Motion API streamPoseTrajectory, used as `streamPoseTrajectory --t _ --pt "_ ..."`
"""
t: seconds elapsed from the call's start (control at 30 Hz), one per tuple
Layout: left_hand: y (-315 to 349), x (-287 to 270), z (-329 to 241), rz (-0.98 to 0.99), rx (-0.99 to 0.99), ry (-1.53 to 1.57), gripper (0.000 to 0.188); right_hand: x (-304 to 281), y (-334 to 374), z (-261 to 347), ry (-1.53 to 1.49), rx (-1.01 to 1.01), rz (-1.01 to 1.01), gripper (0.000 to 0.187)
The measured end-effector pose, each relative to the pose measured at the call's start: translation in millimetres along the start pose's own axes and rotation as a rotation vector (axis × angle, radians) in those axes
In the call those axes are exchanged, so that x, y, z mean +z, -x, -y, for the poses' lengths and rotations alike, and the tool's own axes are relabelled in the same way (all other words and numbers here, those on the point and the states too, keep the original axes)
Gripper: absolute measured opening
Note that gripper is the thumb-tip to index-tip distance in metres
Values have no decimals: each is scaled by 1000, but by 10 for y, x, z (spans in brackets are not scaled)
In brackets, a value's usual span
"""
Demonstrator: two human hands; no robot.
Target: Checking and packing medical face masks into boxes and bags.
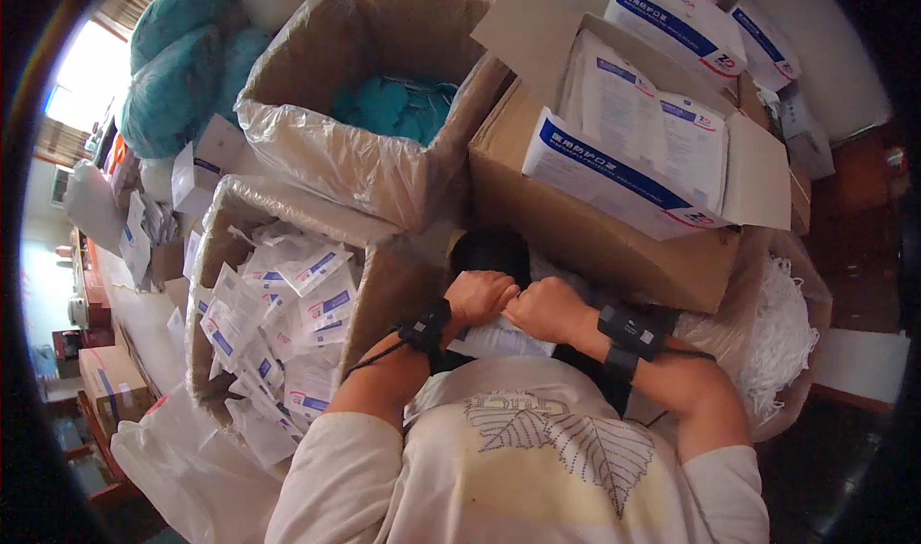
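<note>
Daylight glares from the upper left (blown out); fisheye edges bend, dark rim

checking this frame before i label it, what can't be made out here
Head view only:
- The white packet is mostly covered by the left hand and right hand; its front is hidden.
- The dark object behind the hands is too dim to identify.
- The teal items inside the lined box are blurred.
</note>
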State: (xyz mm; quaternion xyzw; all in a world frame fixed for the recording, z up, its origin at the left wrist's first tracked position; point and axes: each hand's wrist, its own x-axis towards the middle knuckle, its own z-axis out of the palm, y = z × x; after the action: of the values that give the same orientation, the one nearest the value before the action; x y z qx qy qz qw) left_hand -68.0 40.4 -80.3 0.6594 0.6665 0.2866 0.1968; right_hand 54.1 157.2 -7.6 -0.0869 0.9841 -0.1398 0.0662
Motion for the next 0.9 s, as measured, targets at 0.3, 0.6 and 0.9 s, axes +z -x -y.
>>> streamPoseTrajectory --t 0.3,0.6,0.9 --pt "10 -25 36 14 -100 104 24 44 -26 71 61 -18 -36 16" --pt "51 25 24 40 -124 105 25 32 55 206 38 15 -20 8" --pt "37 -71 151 73 -378 106 38 -68 189 563 -187 -47 -148 17"
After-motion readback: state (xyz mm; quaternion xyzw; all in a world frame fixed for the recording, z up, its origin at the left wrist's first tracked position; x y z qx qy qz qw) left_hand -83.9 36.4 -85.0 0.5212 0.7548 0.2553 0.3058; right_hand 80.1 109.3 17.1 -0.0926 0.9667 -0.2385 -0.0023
